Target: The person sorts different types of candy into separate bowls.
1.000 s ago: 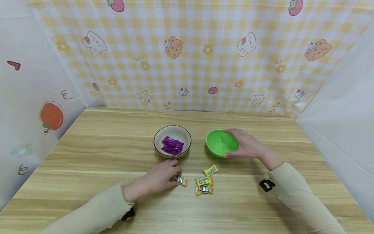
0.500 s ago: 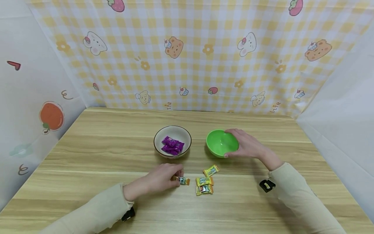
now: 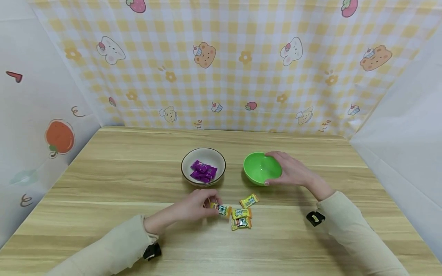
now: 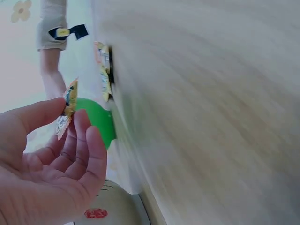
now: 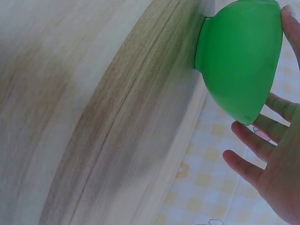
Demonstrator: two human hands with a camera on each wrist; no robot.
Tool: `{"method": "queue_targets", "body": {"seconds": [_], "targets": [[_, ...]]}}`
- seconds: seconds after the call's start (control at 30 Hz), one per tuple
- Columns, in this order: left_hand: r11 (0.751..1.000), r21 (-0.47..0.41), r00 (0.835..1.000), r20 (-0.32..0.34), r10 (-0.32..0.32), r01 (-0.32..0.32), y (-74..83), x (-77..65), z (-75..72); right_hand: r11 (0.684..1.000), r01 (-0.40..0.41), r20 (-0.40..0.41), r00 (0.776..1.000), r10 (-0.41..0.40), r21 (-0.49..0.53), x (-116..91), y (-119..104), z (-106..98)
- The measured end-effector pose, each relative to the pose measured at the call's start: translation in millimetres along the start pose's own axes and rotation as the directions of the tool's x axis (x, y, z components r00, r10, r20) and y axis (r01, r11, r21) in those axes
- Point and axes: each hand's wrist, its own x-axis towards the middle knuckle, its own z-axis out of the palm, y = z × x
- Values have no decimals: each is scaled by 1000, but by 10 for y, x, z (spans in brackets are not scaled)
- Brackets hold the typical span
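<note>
Between thumb and fingertips, my left hand [image 3: 193,206] pinches a yellow wrapped candy [image 3: 223,210]. In the left wrist view this candy [image 4: 70,99] is held up off the table. Three more yellow candies lie just right of it: one [image 3: 249,201] nearest the green bowl, another [image 3: 241,213] lower down and a third [image 3: 241,224] below that. My right hand [image 3: 291,171] holds the green bowl [image 3: 257,168] by its right side, thumb at the near rim and fingers at the far rim. No candy shows inside this bowl, which stands upright on the table.
A cream bowl [image 3: 185,173] with a dark rim stands left of the green one, holding several purple wrapped candies [image 3: 203,171]. The wooden table [image 3: 131,168] ends at a yellow checked cloth [image 3: 228,76] at the back, with white cloth on both sides.
My left hand has moved slightly right with its candy, which has gone from lying at the fingertips to being lifted in a pinch. The right hand and green bowl have stayed put.
</note>
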Motion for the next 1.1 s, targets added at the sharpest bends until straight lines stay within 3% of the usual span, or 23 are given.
{"method": "queue_targets", "body": {"seconds": [0.17, 0.3, 0.43, 0.7, 1.1], "targets": [[983, -174, 997, -28, -71, 65, 76, 50, -54, 1000, 2, -1, 1000, -2, -1, 0, 0, -2], [941, -321, 991, -38, -131, 112, 141, 97, -107, 1000, 0, -1, 1000, 0, 0, 0, -6, -5], [904, -403, 982, -55, -179, 142, 199, 146, -155, 1000, -3, 1, 1000, 3, 1, 0, -14, -10], [892, -423, 970, -97, -221, 161, 282, 289, -232, 1000, -13, 7, 1000, 13, -1, -5, -25, -15], [838, -479, 918, -142, -370, 264, 376, 532, -326, 1000, -9, 1, 1000, 9, -1, -5, -11, -1]]}}
